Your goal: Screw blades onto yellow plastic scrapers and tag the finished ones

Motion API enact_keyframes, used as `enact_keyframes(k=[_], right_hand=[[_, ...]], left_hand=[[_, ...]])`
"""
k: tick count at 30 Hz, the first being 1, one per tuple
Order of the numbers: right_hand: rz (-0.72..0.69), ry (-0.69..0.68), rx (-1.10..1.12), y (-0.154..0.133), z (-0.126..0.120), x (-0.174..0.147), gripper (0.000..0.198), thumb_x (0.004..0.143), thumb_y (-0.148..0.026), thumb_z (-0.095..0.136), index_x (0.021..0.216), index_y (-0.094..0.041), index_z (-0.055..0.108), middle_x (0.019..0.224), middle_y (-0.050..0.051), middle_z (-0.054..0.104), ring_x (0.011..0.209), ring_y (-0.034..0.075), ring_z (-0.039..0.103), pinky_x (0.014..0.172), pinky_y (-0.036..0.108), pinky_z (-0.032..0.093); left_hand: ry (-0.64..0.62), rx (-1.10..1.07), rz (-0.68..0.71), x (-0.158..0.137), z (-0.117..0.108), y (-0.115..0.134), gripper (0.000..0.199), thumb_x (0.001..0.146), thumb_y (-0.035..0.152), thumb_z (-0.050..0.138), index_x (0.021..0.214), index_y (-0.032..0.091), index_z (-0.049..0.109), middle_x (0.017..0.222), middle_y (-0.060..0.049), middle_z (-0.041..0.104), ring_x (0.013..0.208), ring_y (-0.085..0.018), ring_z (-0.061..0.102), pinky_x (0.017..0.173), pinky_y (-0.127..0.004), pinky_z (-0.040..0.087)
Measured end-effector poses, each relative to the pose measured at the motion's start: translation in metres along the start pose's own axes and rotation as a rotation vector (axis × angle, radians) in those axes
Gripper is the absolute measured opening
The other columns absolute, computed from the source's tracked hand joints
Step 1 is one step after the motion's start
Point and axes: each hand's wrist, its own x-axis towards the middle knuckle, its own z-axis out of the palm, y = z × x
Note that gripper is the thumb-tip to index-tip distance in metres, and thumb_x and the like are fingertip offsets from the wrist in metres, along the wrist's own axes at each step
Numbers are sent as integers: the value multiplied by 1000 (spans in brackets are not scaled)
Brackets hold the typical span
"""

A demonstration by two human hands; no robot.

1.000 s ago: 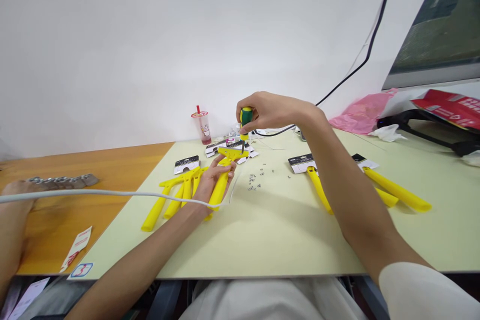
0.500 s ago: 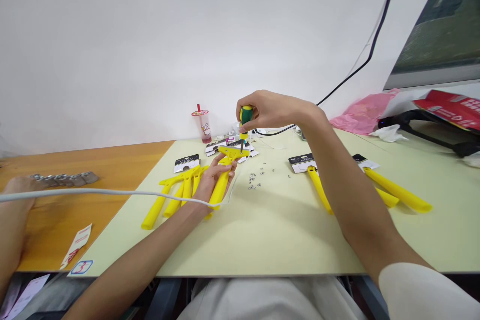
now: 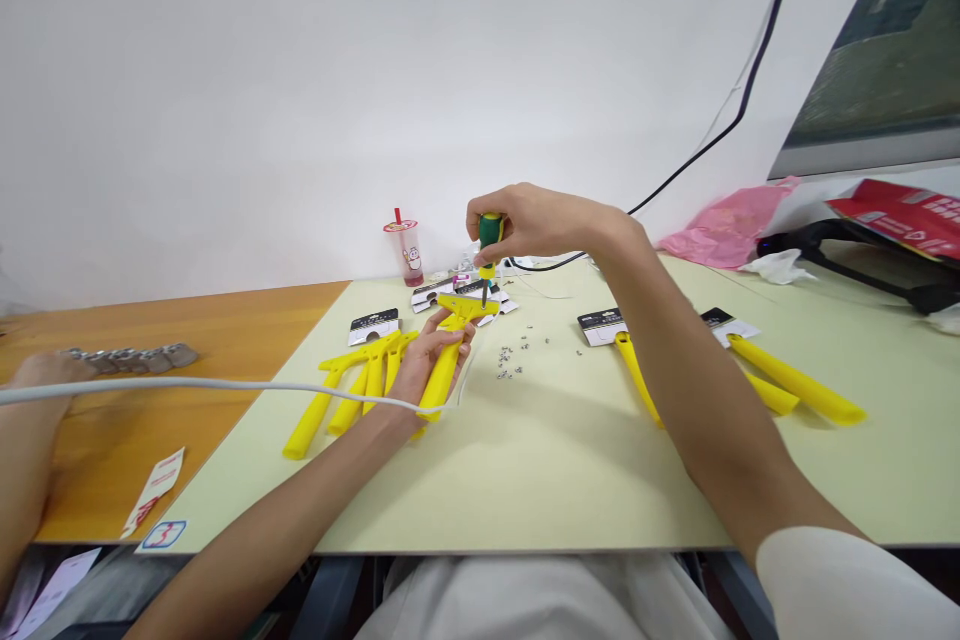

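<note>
My left hand [image 3: 427, 360] is closed round the handle of a yellow scraper [image 3: 444, 375], its wide head pointing away from me. In my right hand [image 3: 517, 222] is a screwdriver [image 3: 490, 235] with a green and yellow handle, held upright from above. Its shaft meets the right end of the scraper's head, where a screw seems to sit. Small screws [image 3: 505, 357] lie scattered on the pale table just right of the scraper. More yellow scrapers [image 3: 311, 420] lie beside my left forearm, partly covered by it.
Carded yellow scrapers [image 3: 799, 380] lie at the right, partly behind my right arm. A lidded cup [image 3: 410, 255] stands by the wall. A white cable [image 3: 225, 383] crosses over my left forearm. Another person's hand [image 3: 52, 370] is at metal parts [image 3: 142, 360] on the wooden table.
My right hand and the screwdriver have shifted slightly left, and the screwdriver stands a little straighter. My left hand and the scraper have stayed in place.
</note>
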Motion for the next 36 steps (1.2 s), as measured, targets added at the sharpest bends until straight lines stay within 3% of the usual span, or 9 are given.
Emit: enact_keyframes(k=[4, 11, 16, 21, 26, 29, 32, 36], right_hand=[[35, -33, -58, -1, 3, 1, 31, 96, -49, 82, 92, -23, 65, 88, 4, 72, 74, 18, 59, 65, 34, 35], [0, -139, 6, 6, 5, 0, 29, 91, -38, 84, 115, -25, 73, 119, 7, 77, 88, 22, 66, 68, 33, 40], [-61, -127, -4, 5, 5, 3, 17, 94, -36, 82, 104, -25, 74, 114, 6, 78, 89, 21, 65, 70, 33, 39], [68, -137, -89, 2, 6, 2, 22, 100, -46, 76, 102, -25, 72, 104, 7, 77, 81, 20, 63, 67, 34, 37], [113, -182, -79, 5, 6, -1, 34, 90, -38, 85, 117, -27, 69, 115, 6, 75, 83, 20, 63, 67, 33, 38], [58, -167, 1, 7, 6, 1, 30, 89, -34, 87, 111, -26, 69, 114, 5, 76, 86, 21, 65, 68, 32, 40], [17, -95, 36, 7, 7, 4, 28, 90, -39, 89, 102, -26, 67, 105, 4, 77, 84, 21, 65, 68, 33, 39], [62, -71, -22, 2, 7, 5, 32, 95, -49, 84, 96, -24, 63, 91, 5, 75, 79, 21, 64, 67, 34, 36]], left_hand=[[13, -4, -7, -1, 0, -1, 79, 79, -10, 70, 147, 25, 51, 145, -19, 68, 91, -12, 77, 69, -15, 59], [86, 5, 9, 0, 1, -1, 69, 83, -10, 66, 144, 19, 53, 134, -21, 70, 90, -13, 77, 67, -15, 60], [79, -3, 10, 1, 2, 0, 70, 84, -11, 63, 145, 22, 50, 131, -18, 71, 84, -12, 75, 63, -15, 58], [65, 5, 1, 1, 1, 0, 70, 82, -11, 63, 145, 21, 53, 132, -19, 71, 87, -13, 76, 60, -13, 55], [75, 7, -2, 2, -1, 0, 73, 80, -10, 66, 144, 21, 55, 140, -20, 70, 87, -12, 76, 61, -13, 55], [63, 14, 6, 2, 0, 2, 75, 79, -10, 68, 146, 22, 54, 145, -20, 69, 87, -11, 76, 62, -13, 55], [58, 9, 17, 2, 0, 3, 78, 78, -10, 69, 147, 23, 53, 149, -20, 68, 87, -11, 77, 61, -13, 55], [26, 17, 5, 2, -1, 3, 78, 78, -9, 70, 147, 23, 56, 150, -20, 67, 88, -11, 77, 62, -13, 54]])
